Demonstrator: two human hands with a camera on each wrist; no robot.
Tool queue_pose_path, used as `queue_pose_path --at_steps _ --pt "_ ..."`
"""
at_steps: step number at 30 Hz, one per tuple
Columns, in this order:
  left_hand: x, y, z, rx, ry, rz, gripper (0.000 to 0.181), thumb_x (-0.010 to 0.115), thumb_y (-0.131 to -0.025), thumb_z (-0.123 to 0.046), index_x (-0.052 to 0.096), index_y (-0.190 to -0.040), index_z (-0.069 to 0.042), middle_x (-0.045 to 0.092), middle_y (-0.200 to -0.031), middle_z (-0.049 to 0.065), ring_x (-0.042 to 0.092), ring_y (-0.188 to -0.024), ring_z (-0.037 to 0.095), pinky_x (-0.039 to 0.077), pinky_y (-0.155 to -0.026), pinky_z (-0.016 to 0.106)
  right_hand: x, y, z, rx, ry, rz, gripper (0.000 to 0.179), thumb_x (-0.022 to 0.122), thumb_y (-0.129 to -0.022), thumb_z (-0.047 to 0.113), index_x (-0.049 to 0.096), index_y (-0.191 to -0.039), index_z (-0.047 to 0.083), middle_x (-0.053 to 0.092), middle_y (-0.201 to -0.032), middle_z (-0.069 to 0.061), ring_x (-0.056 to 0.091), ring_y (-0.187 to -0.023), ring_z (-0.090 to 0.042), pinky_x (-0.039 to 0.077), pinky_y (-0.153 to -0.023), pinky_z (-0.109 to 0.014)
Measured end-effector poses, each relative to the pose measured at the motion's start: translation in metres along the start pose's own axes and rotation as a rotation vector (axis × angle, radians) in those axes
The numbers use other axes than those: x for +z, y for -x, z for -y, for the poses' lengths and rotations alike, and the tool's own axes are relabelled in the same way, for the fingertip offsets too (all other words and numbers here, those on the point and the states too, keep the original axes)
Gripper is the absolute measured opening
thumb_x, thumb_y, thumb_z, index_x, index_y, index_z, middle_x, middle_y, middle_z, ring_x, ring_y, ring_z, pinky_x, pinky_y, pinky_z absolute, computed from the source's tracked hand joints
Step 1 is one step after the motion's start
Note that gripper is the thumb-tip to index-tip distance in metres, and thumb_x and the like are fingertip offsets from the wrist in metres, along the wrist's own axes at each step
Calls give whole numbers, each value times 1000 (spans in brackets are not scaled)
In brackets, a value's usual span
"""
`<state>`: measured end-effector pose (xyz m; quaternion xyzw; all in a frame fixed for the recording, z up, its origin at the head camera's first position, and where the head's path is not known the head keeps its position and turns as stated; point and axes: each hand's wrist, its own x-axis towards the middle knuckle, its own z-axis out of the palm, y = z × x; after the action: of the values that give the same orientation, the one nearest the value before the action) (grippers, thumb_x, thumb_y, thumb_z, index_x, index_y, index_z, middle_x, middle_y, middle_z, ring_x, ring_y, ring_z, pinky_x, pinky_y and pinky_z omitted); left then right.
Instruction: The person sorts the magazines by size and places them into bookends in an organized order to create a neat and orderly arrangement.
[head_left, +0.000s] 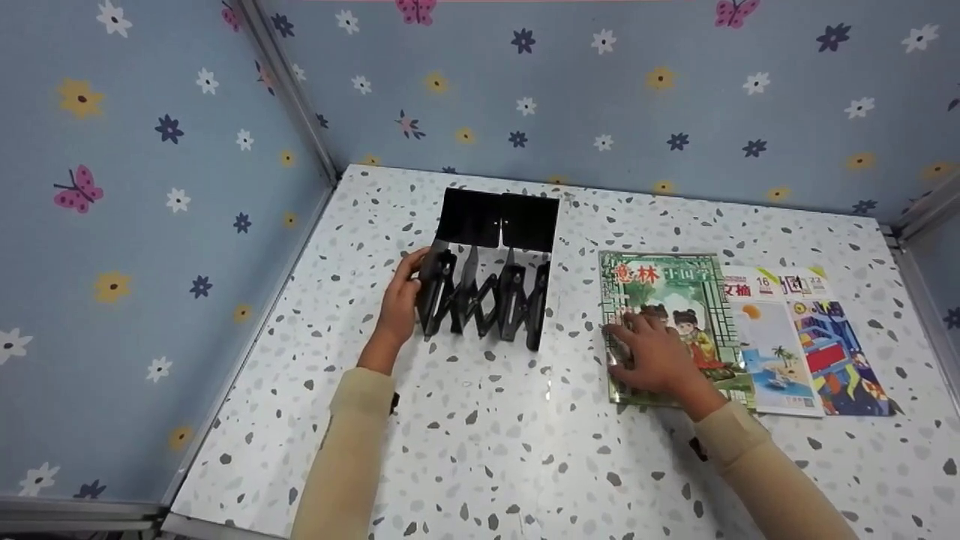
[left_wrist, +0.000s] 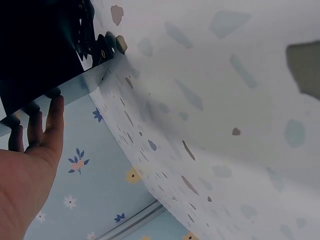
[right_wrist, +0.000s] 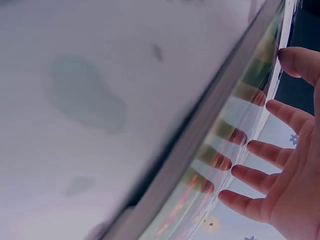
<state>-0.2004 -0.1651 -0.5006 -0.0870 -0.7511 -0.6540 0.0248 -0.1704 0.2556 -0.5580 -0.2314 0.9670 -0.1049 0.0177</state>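
A black expandable bookend (head_left: 480, 300) with crisscross slats and two upright black panels stands on the speckled table. At its left side is my left hand (head_left: 401, 300); in the left wrist view its fingers (left_wrist: 54, 120) reach up to the outer face of the black metal, fingertips touching it. My right hand (head_left: 656, 356) rests spread on the cover of a green magazine (head_left: 675, 289). The right wrist view shows the fingertips (right_wrist: 240, 200) against the glossy cover, mirrored in it. The left thumb is hidden in the left wrist view.
Two more magazines fan out to the right under the green one: a beach-cover magazine (head_left: 776, 360) and a blue illustrated magazine (head_left: 844, 367). Blue flowered panels (head_left: 570, 97) stand behind and to the left of the white speckled table (head_left: 480, 465).
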Motion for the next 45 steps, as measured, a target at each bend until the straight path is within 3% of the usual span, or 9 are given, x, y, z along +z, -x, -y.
queue_pose_path --at_steps 6,15,23,30,36,45 --pt "0 0 1 4 5 4 53 25 -95 1 37 -146 -3 43 -140 25 48 -117 42 38 -97 57 3 14 5 -29 -10 -17 70 71 -71 47 53 -136 26 49 -139 -19 45 -123 -47 39 -88 -70" --pt "-1 0 0 -35 3 29 53 24 -97 -3 36 -148 -8 41 -145 20 47 -122 35 40 -99 45 3 24 14 -87 19 -22 81 75 -62 56 56 -135 25 49 -140 -19 46 -123 -45 39 -91 -67" --pt "-1 0 2 -19 8 19 52 25 -96 -2 37 -147 -8 41 -144 22 47 -121 38 39 -98 50 3 24 15 -97 33 -9 90 78 -55 65 56 -133 25 49 -141 -18 46 -124 -43 38 -93 -68" --pt "-1 1 -2 -20 -25 10 53 25 -96 -2 37 -147 -9 42 -142 21 48 -119 33 40 -95 37 4 23 11 -112 24 -22 91 77 -56 66 57 -133 24 49 -141 -17 47 -123 -44 41 -91 -66" --pt "-1 2 -3 -23 -33 -2 53 25 -96 -1 38 -147 -9 43 -141 21 48 -118 31 40 -95 38 3 23 11 -139 31 -60 89 78 -56 63 59 -132 22 51 -139 -18 50 -120 -45 46 -83 -65" --pt "0 2 0 -13 -17 -9 54 25 -95 -1 38 -147 -7 44 -140 23 47 -120 37 40 -95 37 3 24 5 -114 -41 -28 83 75 -63 64 57 -133 24 50 -141 -15 50 -121 -45 44 -91 -63"
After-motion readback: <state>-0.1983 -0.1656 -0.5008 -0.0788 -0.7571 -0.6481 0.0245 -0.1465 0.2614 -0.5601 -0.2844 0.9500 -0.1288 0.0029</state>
